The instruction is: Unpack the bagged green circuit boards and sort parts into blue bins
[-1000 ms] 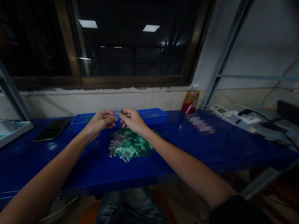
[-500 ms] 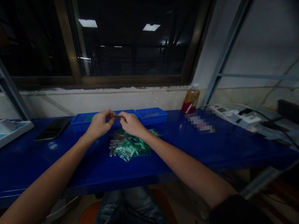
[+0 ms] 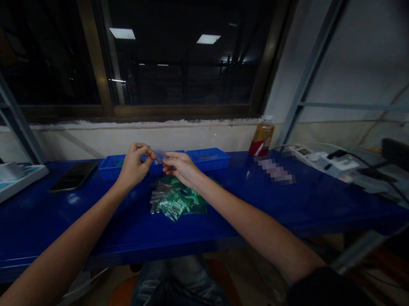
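My left hand (image 3: 136,165) is closed, thumb and forefinger pinching one side of a small clear plastic bag (image 3: 159,155). From the other side my right hand (image 3: 184,167) grips the bag with its fingertips. Something small and shiny shows at the bag's lower edge, too small to name. Both hands are raised in front of the blue bins, over the far part of the table. Below them lies a pile of green-tinted plastic packets (image 3: 183,202) holding small parts, with several silver metal cylinders (image 3: 154,202) at its left side.
Blue bins (image 3: 211,158) line the back of the blue table (image 3: 124,233). A phone (image 3: 73,177) and a power strip (image 3: 8,186) lie at the left. To the right stand a drink bottle (image 3: 262,137) and another power strip with plugs (image 3: 320,159).
The clear bag now shows between my fingertips, where a thin dark item was seen before. My left hand has risen slightly, and my right fingers have turned and loosened a little.
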Tool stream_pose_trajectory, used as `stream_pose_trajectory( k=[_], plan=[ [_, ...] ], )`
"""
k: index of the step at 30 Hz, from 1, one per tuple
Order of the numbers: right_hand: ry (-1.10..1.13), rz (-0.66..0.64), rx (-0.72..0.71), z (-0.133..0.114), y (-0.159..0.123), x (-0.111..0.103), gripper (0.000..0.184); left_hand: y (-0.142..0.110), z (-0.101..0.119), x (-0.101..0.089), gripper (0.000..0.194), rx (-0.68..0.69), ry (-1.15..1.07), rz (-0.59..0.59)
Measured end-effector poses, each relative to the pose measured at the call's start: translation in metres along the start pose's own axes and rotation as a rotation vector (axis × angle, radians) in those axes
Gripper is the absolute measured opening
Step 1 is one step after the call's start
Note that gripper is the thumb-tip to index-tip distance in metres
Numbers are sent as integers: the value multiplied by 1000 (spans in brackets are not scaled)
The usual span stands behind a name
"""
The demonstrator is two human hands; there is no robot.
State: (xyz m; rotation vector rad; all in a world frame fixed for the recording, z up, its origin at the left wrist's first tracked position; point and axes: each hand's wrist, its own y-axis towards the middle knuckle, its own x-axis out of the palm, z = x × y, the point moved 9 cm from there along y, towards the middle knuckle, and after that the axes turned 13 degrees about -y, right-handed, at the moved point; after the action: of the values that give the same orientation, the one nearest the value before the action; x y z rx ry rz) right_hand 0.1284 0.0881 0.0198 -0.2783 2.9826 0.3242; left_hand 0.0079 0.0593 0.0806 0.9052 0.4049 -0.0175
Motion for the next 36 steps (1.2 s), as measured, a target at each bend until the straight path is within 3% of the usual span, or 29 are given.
stream_pose_trajectory(
  k=[4,7,10,13,16,20,24,28,31,36],
  plan=[
    [-411,192,-232,-32,4,-34,10,-3,-22,12,16,-151,-27,-160],
    [-766,552,-449,-63,-7,-85,18,-17,-52,29,14,-382,-9,-426],
    [-1009,775,-334,-58,-9,-135,23,-32,-67,40,16,-505,9,-640],
    [-1181,824,-132,-37,-5,-160,28,-38,-70,44,24,-546,-8,-675],
    [-1238,737,-84,-26,3,-149,30,-43,-72,50,33,-595,4,-699],
    [-1232,577,-226,-31,6,-100,26,-45,-82,47,40,-624,126,-695],
    [-1210,383,-394,-37,0,-46,21,-32,-87,26,24,-587,274,-580],
    [-1147,196,-445,-33,-8,-8,19,-17,-79,6,21,-541,358,-394],
    [-1006,111,-351,-23,-6,1,20,-10,-62,7,20,-481,94,-270],
    [-680,157,-161,-5,6,-14,30,-5,-38,13,16,-408,-274,-179]
  ],
)
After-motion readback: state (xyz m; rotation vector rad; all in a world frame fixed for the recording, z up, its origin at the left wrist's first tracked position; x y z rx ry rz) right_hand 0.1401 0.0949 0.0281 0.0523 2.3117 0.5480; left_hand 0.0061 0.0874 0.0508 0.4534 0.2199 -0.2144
